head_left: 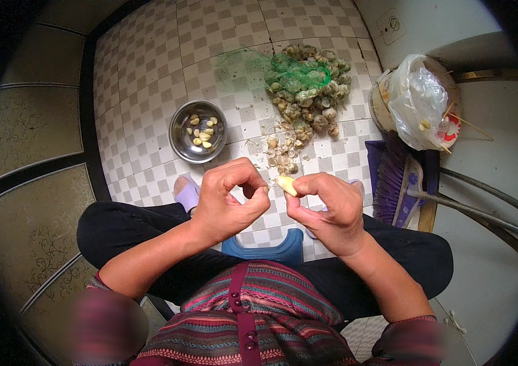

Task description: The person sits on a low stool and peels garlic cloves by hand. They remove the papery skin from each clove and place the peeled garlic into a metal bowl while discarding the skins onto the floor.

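Between thumb and fingers, my right hand (327,206) holds a pale yellow garlic clove (287,185). My left hand (233,196) is just left of it, thumb and forefinger pinched together, with a thin wisp of skin at their tips. Beyond my left hand stands a steel bowl (172,137) with several peeled cloves (204,137) inside. Ahead of my right hand, garlic bulbs (304,82) lie heaped on the floor, partly under a green mesh bag (247,68). Loose garlic skins and pieces (281,158) are scattered between the heap and my hands.
A blue plastic stool (263,249) shows between my legs. At the right are a purple broom (389,196), a dustpan (374,153) and a bin (380,112) with a crumpled plastic bag (419,96) and wooden sticks. Cabinet doors (39,123) line the left side; a pale cabinet (483,192) stands right.
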`<control>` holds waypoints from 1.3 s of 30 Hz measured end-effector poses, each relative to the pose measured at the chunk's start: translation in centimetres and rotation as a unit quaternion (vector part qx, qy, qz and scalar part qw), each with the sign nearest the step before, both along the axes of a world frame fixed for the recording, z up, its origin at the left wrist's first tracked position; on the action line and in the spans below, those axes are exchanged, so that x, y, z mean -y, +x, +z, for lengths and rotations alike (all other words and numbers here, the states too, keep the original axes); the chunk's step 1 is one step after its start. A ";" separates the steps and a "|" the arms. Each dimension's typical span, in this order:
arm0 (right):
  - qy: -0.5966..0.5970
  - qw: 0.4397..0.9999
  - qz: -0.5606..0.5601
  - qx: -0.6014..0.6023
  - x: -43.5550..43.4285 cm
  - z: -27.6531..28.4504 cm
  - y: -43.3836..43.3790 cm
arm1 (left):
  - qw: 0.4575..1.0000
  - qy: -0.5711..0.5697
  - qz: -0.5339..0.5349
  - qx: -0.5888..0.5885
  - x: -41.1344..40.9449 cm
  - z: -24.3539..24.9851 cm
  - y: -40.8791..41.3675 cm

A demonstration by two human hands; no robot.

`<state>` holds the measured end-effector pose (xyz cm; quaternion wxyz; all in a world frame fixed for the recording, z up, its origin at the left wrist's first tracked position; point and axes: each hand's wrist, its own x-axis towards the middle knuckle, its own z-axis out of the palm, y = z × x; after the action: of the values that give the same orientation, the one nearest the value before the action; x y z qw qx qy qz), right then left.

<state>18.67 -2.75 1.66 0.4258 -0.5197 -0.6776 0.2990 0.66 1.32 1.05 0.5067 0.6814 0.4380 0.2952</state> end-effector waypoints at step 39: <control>0.091 0.989 0.060 0.098 0.0 -0.5 0.6 | 0.838 -0.496 0.008 0.228 -0.6 -0.5 -0.5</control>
<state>19.22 -2.78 1.17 0.3839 -0.4636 -0.7708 0.2085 0.11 1.88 0.50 0.8599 0.2484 0.4037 0.1895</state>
